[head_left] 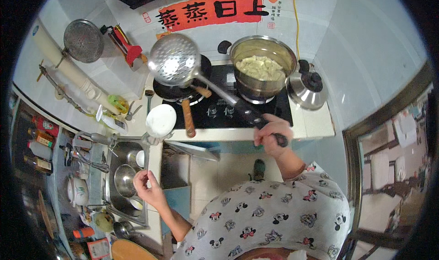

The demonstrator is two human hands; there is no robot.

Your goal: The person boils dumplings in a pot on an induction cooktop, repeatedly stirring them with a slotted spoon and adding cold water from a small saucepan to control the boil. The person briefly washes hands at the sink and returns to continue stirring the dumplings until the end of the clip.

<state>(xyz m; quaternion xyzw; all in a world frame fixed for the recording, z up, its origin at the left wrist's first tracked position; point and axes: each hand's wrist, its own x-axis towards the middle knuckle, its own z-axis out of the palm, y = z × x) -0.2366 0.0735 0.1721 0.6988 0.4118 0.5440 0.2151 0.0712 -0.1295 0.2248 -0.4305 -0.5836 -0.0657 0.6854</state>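
Note:
My right hand (273, 135) is wrapped around the black handle of a large steel skimmer (173, 58). The skimmer's round perforated bowl hangs over the left side of the stove, above a dark pan (171, 93) with a wooden handle. On the right burner stands a steel pot (247, 84) full of pale pieces that look like dumplings. My left hand (148, 189) is over the right edge of the sink (145, 219), fingers loosely curled and the thumb apart; nothing shows in it. A white bowl (161, 121) sits on the counter by the pan.
A steel kettle (307, 93) stands right of the pot. The pot's dark-knobbed lid handle or grip (224, 47) shows at its left. Metal bowls (125, 180) lie in the sink under a faucet (91, 136). Below the counter a cabinet door (194, 151) hangs open. Bottles and jars line the left shelf.

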